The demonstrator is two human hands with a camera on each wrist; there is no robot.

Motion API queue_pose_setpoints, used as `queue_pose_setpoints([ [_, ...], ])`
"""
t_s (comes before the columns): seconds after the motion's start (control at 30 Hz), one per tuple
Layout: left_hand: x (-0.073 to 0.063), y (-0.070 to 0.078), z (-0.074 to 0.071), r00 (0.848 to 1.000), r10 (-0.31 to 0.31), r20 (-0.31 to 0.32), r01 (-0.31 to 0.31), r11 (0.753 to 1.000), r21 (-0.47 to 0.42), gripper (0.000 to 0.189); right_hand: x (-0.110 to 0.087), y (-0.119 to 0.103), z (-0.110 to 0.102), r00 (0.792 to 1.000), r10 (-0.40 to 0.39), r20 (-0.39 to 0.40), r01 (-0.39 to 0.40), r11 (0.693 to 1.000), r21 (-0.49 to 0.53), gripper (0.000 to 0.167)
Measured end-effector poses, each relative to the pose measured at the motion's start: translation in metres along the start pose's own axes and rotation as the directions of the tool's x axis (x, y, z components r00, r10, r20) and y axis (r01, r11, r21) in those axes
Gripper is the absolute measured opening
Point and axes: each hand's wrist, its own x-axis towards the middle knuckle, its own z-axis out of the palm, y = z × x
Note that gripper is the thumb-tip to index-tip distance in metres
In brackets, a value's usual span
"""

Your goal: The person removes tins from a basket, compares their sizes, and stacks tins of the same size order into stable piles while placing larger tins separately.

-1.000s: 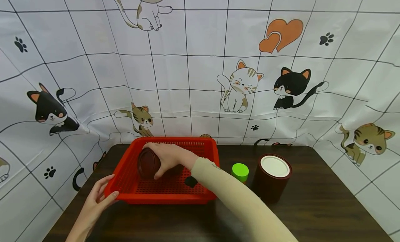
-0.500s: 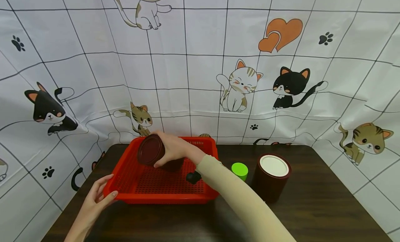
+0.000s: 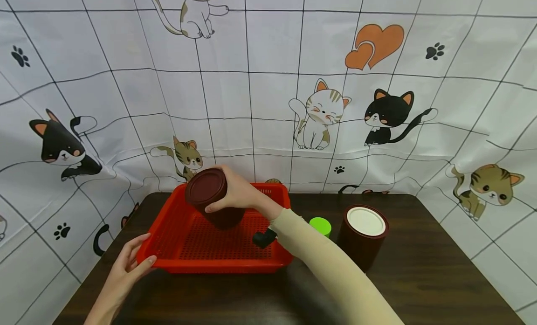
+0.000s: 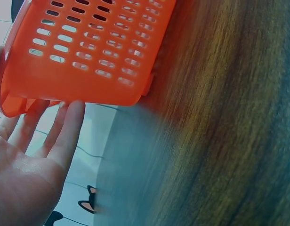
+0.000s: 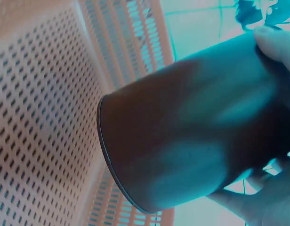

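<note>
My right hand (image 3: 237,190) grips a dark brown cylindrical canister (image 3: 209,190) near its lidded end, thumb on one side and fingers behind. The canister is tilted, its lid toward the upper left, raised over the red plastic basket (image 3: 214,268). In the right wrist view, the canister's smooth wall (image 5: 182,127) and rimmed lower end show above the perforated basket floor. My left hand (image 3: 126,269) holds the basket's front left corner between thumb and fingers. The left wrist view shows those fingertips (image 4: 76,110) against the slotted basket wall (image 4: 88,80).
Right of the basket stand a bright green lid (image 3: 320,226) on a container mostly hidden by my sleeve, and a larger brown canister (image 3: 362,241) with a white top. A small black piece (image 3: 264,238) sits at my right cuff. A cat-print sheet (image 3: 268,96) hangs behind the dark table (image 3: 201,297).
My right hand has lifted the canister up from inside the basket and slightly right, tilting it. The left hand stays at the basket's corner.
</note>
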Motion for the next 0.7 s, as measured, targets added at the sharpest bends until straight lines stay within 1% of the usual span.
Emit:
queue_pose_setpoints([
  [0.13, 0.002, -0.001, -0.001, 1.0, 0.009, 0.004, -0.009, 1.0, -0.003, 0.063, -0.007, -0.008, -0.005, 0.998, 0.045, -0.05, -0.041, 0.996, 0.073, 0.099],
  [0.27, 0.003, 0.0, -0.002, 1.0, -0.012, 0.0, 0.012, 1.0, 0.003, 0.063, -0.017, -0.019, -0.013, 0.995, 0.07, -0.077, -0.057, 0.986, 0.16, 0.099],
  [0.37, 0.004, 0.0, -0.002, 1.0, -0.025, 0.0, 0.025, 1.0, 0.009, 0.063, -0.026, -0.028, -0.02, 0.989, 0.104, -0.102, -0.083, 0.977, 0.195, 0.103],
  [0.47, 0.004, 0.0, -0.002, 1.0, -0.024, 0.006, 0.024, 1.0, -0.006, 0.063, -0.036, -0.037, -0.027, 0.982, 0.134, -0.134, -0.102, 0.97, 0.222, 0.103],
  [0.63, 0.003, -0.001, -0.001, 1.0, -0.014, 0.012, 0.015, 1.0, -0.027, 0.063, -0.054, -0.049, -0.039, 0.973, 0.133, -0.188, -0.083, 0.964, 0.253, 0.096],
  [0.7, 0.003, -0.001, -0.001, 1.0, -0.022, 0.009, 0.022, 1.0, -0.013, 0.064, -0.062, -0.053, -0.044, 0.97, 0.127, -0.209, -0.07, 0.963, 0.259, 0.094],
])
